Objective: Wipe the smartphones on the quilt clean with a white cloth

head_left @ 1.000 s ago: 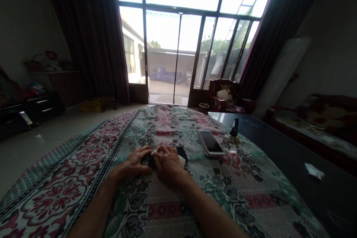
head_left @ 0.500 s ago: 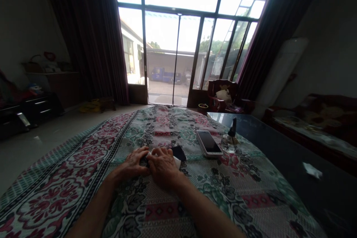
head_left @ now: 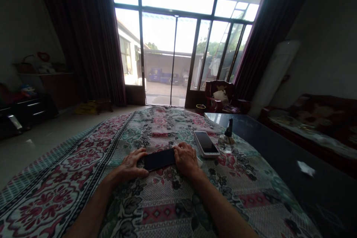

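Observation:
A dark smartphone (head_left: 159,159) lies sideways on the floral cloth, its black screen facing up. At its left end, my left hand (head_left: 131,164) grips the edges between thumb and fingers. My right hand (head_left: 186,159) is curled over the phone's right end, fingertips touching it. Under that palm a bit of white wipe (head_left: 199,162) sticks out; whether it is tissue or cloth, I cannot tell. Beyond the right hand lies a second phone (head_left: 206,144) with a white edge. Beside it stands a clear glass bottle (head_left: 226,143) with a black top.
The patterned tablecloth (head_left: 164,214) covers the rounded surface under my hands. To the right, a crumpled white piece (head_left: 306,169) rests on a dark tabletop (head_left: 279,156). A wooden chair (head_left: 220,95) and glass doors (head_left: 170,59) are further off.
My right hand has slid right, from beside the left hand to the phone's far end, uncovering the screen. The white wipe moved with it. My left hand stays at the left end.

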{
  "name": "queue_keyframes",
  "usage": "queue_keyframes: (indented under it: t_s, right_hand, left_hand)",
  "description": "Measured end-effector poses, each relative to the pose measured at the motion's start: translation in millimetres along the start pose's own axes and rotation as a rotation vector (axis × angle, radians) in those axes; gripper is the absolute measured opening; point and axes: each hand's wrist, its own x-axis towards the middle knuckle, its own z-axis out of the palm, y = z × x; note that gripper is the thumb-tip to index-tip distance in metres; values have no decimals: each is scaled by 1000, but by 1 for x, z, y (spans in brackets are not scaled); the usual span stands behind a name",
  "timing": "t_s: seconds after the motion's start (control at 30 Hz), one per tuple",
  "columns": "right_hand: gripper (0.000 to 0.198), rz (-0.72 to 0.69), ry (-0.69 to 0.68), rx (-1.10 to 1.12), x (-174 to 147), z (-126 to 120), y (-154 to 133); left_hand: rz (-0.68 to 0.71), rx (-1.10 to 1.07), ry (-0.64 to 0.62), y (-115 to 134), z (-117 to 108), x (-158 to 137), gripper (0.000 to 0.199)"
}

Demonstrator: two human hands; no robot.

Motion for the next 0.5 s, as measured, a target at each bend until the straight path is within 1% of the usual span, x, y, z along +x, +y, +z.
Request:
queue_keyframes:
  t_s: [0.13, 0.23, 0.37, 0.5]
  right_hand:
    - [29, 11, 18, 33, -3, 1, 5]
    - [28, 12, 35, 48, -5, 3, 5]
    - [27, -21, 59, 63, -9, 3, 2]
    - [25, -89, 55, 99, -15, 3, -4]
  left_hand:
    - [13, 14, 53, -1, 6, 1, 76]
    - [23, 18, 105, -3, 8, 3, 74]
    - [11, 21, 68, -8, 6, 4, 75]
    - [-27, 105, 46, -14, -1, 3, 75]
